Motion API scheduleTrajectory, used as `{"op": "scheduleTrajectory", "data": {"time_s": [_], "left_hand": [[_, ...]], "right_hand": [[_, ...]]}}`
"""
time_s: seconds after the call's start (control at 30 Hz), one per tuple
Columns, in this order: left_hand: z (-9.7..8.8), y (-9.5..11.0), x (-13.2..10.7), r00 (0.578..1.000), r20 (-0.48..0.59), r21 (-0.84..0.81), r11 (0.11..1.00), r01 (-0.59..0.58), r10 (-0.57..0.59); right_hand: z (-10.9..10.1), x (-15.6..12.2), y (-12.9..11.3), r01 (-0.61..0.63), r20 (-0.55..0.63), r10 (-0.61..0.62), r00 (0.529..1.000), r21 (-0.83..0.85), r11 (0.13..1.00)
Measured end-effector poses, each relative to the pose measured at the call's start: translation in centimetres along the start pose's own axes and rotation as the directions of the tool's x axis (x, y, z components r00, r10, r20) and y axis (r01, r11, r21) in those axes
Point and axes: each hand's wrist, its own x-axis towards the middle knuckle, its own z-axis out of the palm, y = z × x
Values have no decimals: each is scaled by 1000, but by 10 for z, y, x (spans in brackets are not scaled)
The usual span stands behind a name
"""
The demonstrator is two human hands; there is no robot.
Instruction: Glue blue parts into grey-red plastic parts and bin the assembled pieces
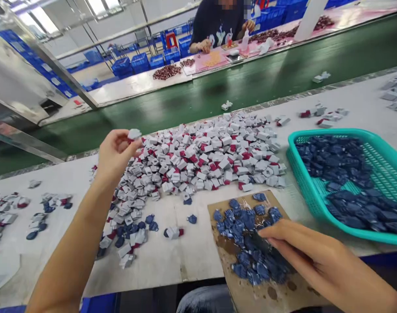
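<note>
- Head view, left: the left hand [115, 153] is raised above the surface [172, 265], its fingers pinched narrow around a small grey-white piece [134, 134].
- Head view, centre: a wide heap of grey-white pieces with red parts [201, 161] lies on the surface just beside the left hand, with a few blue pieces mixed in at its lower edge. Smaller clusters of similar pieces [50, 208] sit further left.
- Head view, lower right: the right hand [302, 248] reaches low, fingers stretched out and touching a pile of blue pieces [247, 256] on a brown cardboard sheet [226, 243]; whether it grips one cannot be told.
- Head view, right: a teal plastic basket [307, 195] filled with dark blue pieces [335, 161] stands near the cardboard sheet.
- Head view, far side: beyond a green conveyor belt [198, 95], a co-worker [218, 26] sits at another surface, both hands on a pink mat [211, 61], with blue crates [140, 63] behind.
</note>
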Motion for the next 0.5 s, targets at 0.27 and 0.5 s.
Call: {"op": "scheduleTrajectory", "data": {"time_s": [0.27, 0.5], "left_hand": [[-14, 9, -192, 958, 79, -258, 923, 286, -275], [25, 18, -251, 828, 299, -444, 699, 560, -474]], "right_hand": [[13, -5, 6, -1, 85, 8, 996, -80, 997], [1, -10, 18, -33, 217, 54, 975, -100, 994]]}}
